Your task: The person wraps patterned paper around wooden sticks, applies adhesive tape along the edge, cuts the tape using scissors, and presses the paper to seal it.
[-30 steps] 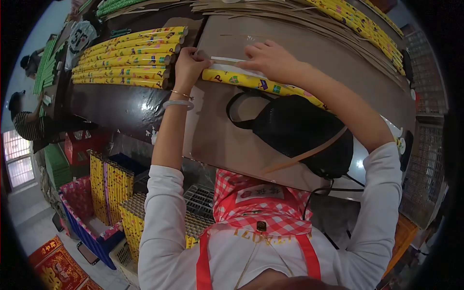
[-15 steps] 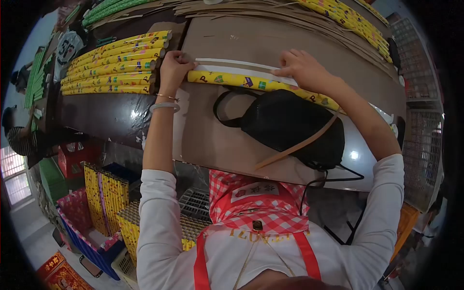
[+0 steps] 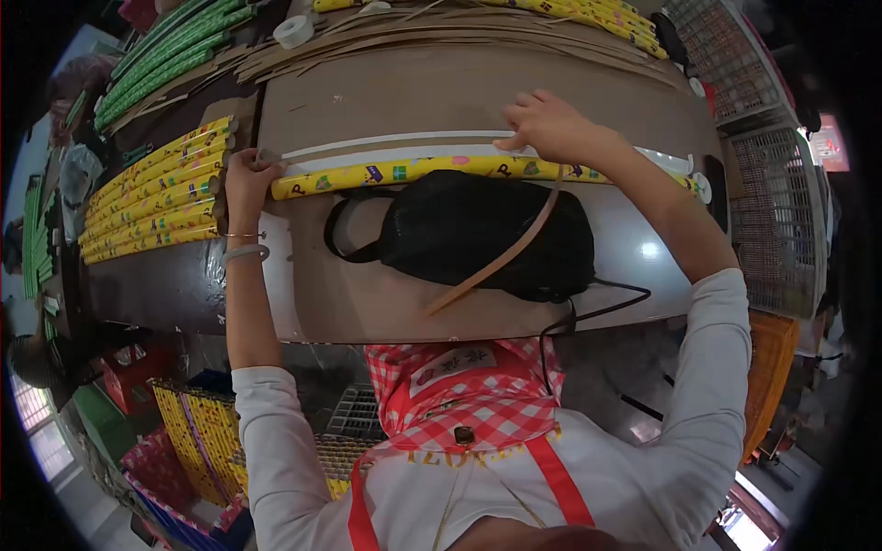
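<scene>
A yellow patterned tube (image 3: 367,174) lies across the table, with the white underside of its wrapping paper (image 3: 427,155) spread along its far side. A narrow white strip (image 3: 386,138) runs along the paper's far edge. At the left end, my left hand (image 3: 246,188) has its fingers pinched together by the strip and paper; what exactly they grip is too small to make out. My right hand (image 3: 556,129) hovers over the paper farther right, fingers loosely bent and apart, its thumb near the white edge. My right forearm passes over the tube.
A black bag (image 3: 487,234) with a tan strap-like strip (image 3: 501,266) across it lies in front of the tube. Finished yellow tubes (image 3: 156,197) are stacked at left. Brown cardboard strips (image 3: 441,32), a tape roll (image 3: 294,32) and green tubes (image 3: 175,55) lie at the back.
My view has shifted, so the table appears lower and farther left. My right hand's index finger, earlier stretched onto the paper, is now bent and raised. My left hand stays at the paper's left end.
</scene>
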Demonstrator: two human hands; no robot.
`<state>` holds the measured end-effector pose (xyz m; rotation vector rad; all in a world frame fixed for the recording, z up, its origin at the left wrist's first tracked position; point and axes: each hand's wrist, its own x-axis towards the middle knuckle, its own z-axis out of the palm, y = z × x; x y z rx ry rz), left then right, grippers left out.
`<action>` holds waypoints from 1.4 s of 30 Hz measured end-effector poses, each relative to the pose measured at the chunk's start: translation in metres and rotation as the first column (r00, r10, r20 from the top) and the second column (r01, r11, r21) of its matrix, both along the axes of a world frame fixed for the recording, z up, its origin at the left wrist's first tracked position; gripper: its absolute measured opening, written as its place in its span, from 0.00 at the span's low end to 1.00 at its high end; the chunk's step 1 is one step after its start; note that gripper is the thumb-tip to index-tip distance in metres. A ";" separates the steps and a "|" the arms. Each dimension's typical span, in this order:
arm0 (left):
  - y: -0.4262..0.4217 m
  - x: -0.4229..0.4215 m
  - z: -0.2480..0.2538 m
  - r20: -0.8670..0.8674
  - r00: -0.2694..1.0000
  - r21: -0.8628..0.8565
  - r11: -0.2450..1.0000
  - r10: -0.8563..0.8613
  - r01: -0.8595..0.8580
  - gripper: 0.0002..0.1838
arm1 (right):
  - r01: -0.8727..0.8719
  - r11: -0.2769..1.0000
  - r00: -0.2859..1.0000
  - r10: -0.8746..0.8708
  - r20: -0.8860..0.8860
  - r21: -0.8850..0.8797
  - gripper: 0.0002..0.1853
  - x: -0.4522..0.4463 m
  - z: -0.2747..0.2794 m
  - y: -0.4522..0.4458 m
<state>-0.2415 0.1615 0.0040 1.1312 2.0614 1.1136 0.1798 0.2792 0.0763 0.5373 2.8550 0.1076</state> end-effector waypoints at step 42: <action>0.076 0.242 0.033 -0.154 0.808 -0.230 0.816 -0.568 0.530 0.12 | 0.266 0.719 0.462 -0.679 -0.570 -0.642 0.14 0.077 0.014 0.008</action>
